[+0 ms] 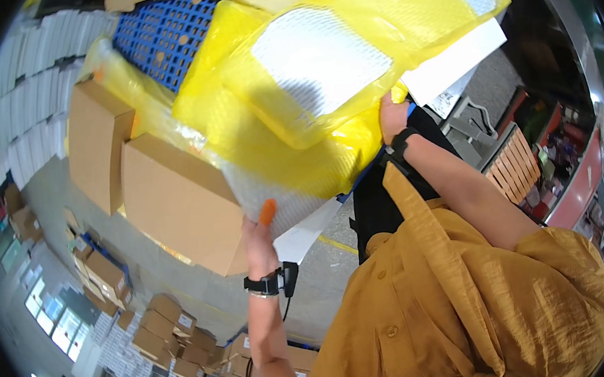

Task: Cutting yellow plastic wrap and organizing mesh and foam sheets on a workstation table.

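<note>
Yellow translucent plastic bags [225, 65] lie overlapped in front of me, with a white textured sheet [321, 52] showing in the upper one. At the near left corner, my left hand [258, 243] is closed on a whitish ribbed sheet [282, 208] that continues under the yellow plastic. An orange cover [268, 211] sits on one digit of that hand. My right hand [393, 118] grips the near right edge of the yellow plastic, its fingertips partly hidden by the folds. Black bands with small devices are strapped round both wrists.
Open cardboard box flaps [179, 200] border the plastic on the left. A blue perforated crate [167, 38] stands behind. White sheets [457, 64] stick out at the right, near a slatted wooden stool [512, 163]. Stacked cartons [163, 329] stand on the floor at lower left.
</note>
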Action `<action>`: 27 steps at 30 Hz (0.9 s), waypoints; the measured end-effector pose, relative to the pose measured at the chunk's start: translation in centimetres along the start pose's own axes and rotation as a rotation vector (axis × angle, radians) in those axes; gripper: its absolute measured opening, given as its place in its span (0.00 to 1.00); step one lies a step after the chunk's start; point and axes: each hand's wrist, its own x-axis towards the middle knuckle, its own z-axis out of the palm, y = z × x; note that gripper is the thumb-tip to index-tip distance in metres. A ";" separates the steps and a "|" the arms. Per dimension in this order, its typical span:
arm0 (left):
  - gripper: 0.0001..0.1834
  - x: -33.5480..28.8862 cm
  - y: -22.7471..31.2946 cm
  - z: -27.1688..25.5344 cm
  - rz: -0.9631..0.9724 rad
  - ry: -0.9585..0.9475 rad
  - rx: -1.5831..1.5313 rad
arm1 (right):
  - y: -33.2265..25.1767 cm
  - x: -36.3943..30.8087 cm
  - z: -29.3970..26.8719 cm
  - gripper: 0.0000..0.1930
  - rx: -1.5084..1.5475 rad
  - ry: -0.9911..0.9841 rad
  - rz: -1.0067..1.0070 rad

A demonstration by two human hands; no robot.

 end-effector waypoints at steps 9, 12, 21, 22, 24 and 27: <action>0.29 -0.9 0.1 1.9 -0.041 -0.022 -0.118 | -8.5 -8.2 -6.2 0.44 -0.293 -0.599 -0.134; 0.24 -1.3 0.2 1.9 0.183 -0.021 0.055 | -14.7 -15.2 -5.4 0.43 -0.787 -0.913 -0.962; 0.21 0.5 1.9 4.1 0.260 0.165 0.092 | -12.3 -22.9 4.1 0.49 -0.928 -0.997 -1.398; 0.21 0.7 1.8 3.8 0.271 0.182 0.059 | -12.2 -22.9 4.4 0.46 -0.886 -0.964 -1.507; 0.24 1.0 1.9 3.3 0.298 0.185 0.230 | -12.4 -22.7 4.9 0.44 -0.908 -1.045 -1.512; 0.19 -0.2 3.0 3.0 0.062 0.087 -0.043 | -13.0 -22.4 4.9 0.37 -0.924 -1.117 -1.539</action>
